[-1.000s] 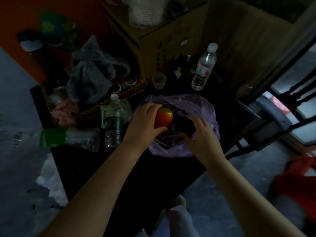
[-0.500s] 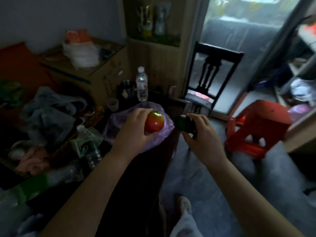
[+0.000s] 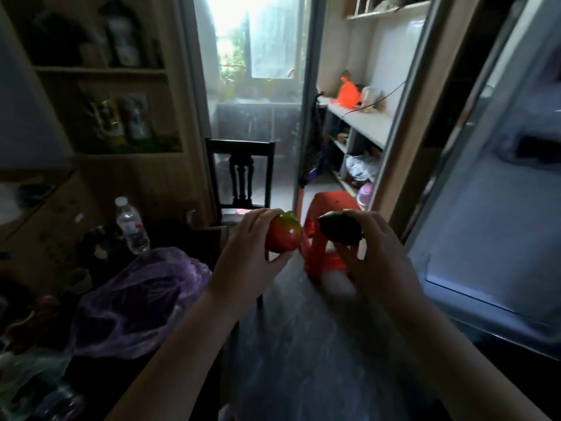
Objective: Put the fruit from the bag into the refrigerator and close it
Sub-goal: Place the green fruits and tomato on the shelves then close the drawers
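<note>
Fruit in both hands: a person holds two pieces up side by side above a grey floor in a dim room. The left hand (image 3: pixel 243 256) curls its fingers over the top of a red fruit with a green crown (image 3: pixel 283 237), thumb pressed beneath it. The right hand (image 3: pixel 382 259) grips a dark rounded fruit (image 3: pixel 340 232) the same way, fingers bent over it and thumb under. The fruit is too dark to tell its kind, and the fingers cover part of it. The two fruits are near each other but apart.

At lower left the purple plastic bag (image 3: pixel 136 302) lies crumpled on a dark table (image 3: pixel 188 238); what it contains cannot be made out through the folds. A clear water bottle (image 3: pixel 132 226) stands upright behind the bag.

At the right edge the pale refrigerator (image 3: pixel 491 238) is smeared by motion and cut off by the frame. Whether its lit panel is door or interior cannot be told.

Between the hands a red plastic stool (image 3: pixel 321 259) shows only in part, behind the fruit and fingers. A dark wooden chair (image 3: pixel 241 174) stands before a bright doorway, its seat partly hidden by the left hand. Shelves (image 3: pixel 361 123) right of the doorway hold blurred items, one of them bright orange (image 3: pixel 349 94).
</note>
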`<state>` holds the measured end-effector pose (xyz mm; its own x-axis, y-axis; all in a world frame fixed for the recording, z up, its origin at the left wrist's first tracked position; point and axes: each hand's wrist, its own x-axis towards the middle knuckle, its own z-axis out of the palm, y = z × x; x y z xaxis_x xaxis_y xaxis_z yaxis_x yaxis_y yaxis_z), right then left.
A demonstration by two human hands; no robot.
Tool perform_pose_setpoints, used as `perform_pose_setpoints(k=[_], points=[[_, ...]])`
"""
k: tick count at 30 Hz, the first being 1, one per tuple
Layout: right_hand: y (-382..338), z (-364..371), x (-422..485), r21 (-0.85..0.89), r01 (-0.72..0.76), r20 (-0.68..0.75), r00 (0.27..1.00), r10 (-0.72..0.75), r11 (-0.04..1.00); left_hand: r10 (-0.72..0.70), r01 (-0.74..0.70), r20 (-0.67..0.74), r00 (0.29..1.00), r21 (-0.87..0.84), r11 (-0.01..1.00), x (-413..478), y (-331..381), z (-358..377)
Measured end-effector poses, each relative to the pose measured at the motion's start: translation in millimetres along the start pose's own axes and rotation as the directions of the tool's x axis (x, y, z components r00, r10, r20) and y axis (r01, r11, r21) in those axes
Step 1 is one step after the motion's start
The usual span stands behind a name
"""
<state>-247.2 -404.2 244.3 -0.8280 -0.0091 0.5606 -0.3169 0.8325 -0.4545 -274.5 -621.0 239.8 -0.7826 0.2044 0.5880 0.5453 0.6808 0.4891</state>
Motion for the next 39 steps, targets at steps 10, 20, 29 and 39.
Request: perform_pose_setpoints(k=[10,20,29,39], points=[[25,-112,-45,-0.238,-0.06,-0.093,0.995,0.038,0.969,0.125,-0.114,0.054,0.991,-0.172,0.978,11,98,28],[44,-219,-108,-0.358,-0.118,-0.157,0.986,0.065,0.926,0.288,-0.263,0.078,0.954,-0.24,0.935,-15,215,47],[63,-316,-180,-0.335,-0.162,-0.23,0.969,0.086,0.928,0.393,-0.351,0.132,0.91,-0.257,0.9,-50,328,75],[98,-448,-297,-0.403,-0.31,-0.445,0.889,0.112,0.861,0.573,-0.439,0.108,0.812,-0.534,0.723,-76,477,142]])
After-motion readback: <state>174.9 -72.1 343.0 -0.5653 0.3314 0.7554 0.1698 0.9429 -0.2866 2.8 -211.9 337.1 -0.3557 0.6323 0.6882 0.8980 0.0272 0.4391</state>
